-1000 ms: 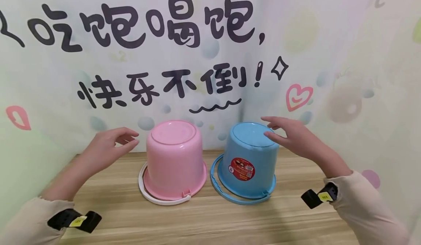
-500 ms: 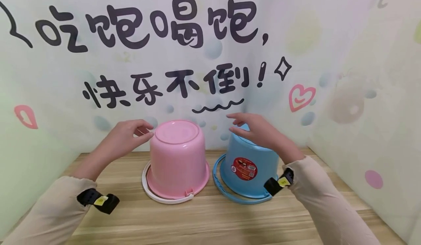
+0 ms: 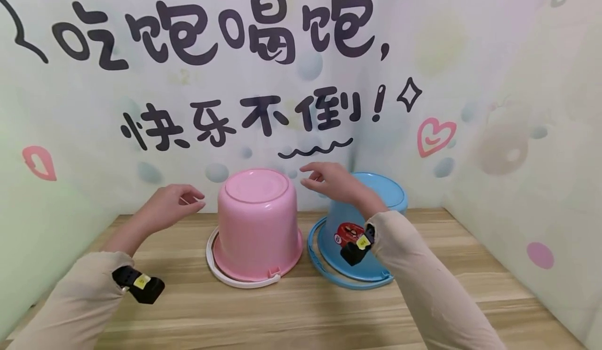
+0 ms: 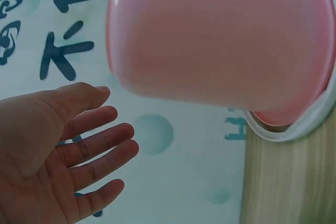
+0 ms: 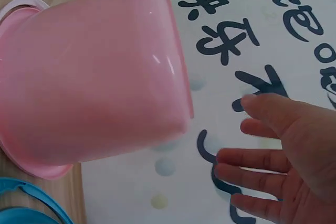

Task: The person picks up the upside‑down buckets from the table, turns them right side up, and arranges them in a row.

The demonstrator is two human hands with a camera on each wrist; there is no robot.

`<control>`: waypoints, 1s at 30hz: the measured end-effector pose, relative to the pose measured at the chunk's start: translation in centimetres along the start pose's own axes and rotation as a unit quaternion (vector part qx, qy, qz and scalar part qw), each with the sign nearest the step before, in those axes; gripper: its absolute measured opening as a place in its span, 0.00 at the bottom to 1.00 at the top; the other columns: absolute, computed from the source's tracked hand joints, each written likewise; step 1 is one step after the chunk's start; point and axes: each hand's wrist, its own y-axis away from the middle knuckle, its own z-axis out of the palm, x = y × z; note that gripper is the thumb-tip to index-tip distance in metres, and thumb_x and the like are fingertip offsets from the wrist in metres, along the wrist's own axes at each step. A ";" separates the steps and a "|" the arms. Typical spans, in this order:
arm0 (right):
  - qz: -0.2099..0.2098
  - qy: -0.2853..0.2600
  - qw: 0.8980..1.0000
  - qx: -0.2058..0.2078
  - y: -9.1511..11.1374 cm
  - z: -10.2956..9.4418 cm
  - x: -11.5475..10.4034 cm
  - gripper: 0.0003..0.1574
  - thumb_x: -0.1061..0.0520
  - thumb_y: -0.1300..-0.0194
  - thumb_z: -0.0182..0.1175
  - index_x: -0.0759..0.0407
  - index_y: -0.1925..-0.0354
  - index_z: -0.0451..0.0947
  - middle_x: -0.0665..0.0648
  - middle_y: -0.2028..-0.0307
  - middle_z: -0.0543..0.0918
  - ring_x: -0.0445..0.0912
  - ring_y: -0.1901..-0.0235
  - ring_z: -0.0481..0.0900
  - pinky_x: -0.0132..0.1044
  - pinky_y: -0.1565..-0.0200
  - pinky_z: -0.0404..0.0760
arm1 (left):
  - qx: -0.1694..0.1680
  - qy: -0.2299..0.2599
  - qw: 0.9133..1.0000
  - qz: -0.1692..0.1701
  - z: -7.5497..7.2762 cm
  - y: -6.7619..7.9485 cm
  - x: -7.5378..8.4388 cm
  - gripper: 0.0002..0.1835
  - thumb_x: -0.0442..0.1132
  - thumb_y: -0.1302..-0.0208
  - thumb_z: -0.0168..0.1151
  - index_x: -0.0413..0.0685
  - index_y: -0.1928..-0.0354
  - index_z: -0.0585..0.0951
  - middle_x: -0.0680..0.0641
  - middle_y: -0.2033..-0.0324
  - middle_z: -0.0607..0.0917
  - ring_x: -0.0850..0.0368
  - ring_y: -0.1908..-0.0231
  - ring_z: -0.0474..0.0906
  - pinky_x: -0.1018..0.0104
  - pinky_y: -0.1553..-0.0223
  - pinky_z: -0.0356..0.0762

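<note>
Stretching along the near side, the wood-grained tabletop leaves open room at the front and to the left and right. The white handle curves round the near and left rim of the pink bucket; to its right, across a narrow gap, sits the blue bucket with its blue handle lying alike. Both are upside down, rims on the wood, so their insides are hidden. The left hand, loose-fingered and grasping nothing, hangs just left of the pink bucket; the right hand, equally relaxed and ungrasping, is just off its right side, the right sleeve crossing in front of the blue one. The far edge meets a white wall covering.
</note>
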 end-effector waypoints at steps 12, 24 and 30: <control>0.103 -0.003 0.995 0.016 -2.7 3.1 1.5 0.22 0.51 0.34 0.53 0.62 0.46 0.73 0.60 0.51 0.77 0.51 0.54 0.75 0.41 0.57 0.77 | -0.061 0.044 0.997 0.012 2.5 1.0 -3.6 0.15 0.37 0.40 0.60 0.30 0.59 0.77 0.42 0.67 0.82 0.44 0.64 0.78 0.44 0.52 0.69; 0.181 -0.003 0.983 0.028 -3.8 7.1 2.8 0.19 0.54 0.36 0.54 0.67 0.53 0.77 0.61 0.54 0.79 0.52 0.55 0.76 0.41 0.56 0.76 | -0.092 0.095 0.990 0.037 5.9 1.9 -5.0 0.12 0.34 0.43 0.62 0.30 0.61 0.77 0.46 0.69 0.81 0.52 0.67 0.78 0.62 0.65 0.76; 0.206 -0.030 0.978 0.017 -4.0 9.2 3.8 0.18 0.56 0.37 0.56 0.69 0.54 0.77 0.63 0.57 0.80 0.53 0.58 0.77 0.42 0.58 0.77 | -0.097 0.107 0.988 0.045 7.2 2.3 -5.5 0.11 0.34 0.45 0.64 0.32 0.63 0.78 0.48 0.71 0.81 0.54 0.69 0.78 0.65 0.67 0.76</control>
